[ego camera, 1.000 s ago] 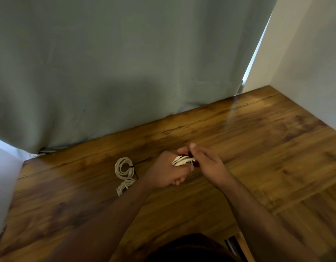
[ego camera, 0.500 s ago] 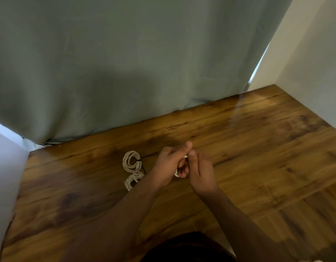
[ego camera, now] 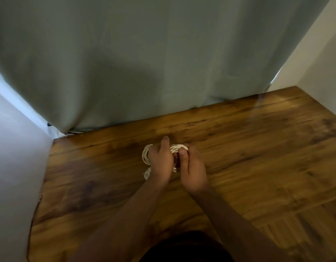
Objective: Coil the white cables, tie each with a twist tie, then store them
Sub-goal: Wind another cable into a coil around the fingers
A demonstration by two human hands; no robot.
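Note:
Both hands meet over the wooden table (ego camera: 258,157). My left hand (ego camera: 160,159) and my right hand (ego camera: 191,167) pinch a coiled white cable (ego camera: 179,147) between them; its loops stick out above the fingers. Behind my left hand lie two other coiled white cables on the table, one (ego camera: 145,156) above the other (ego camera: 147,173), both partly hidden by the hand. A twist tie is not visible; the fingers cover the middle of the held coil.
A grey-green curtain (ego camera: 144,63) hangs along the table's far edge. White walls close in on the left (ego camera: 16,148) and the right (ego camera: 318,63). Bare wood stretches to the right of my hands.
The view has shifted, so my hands now overlap the two lying coils. The held coil's loops, hidden half a second ago, show above my fingers again.

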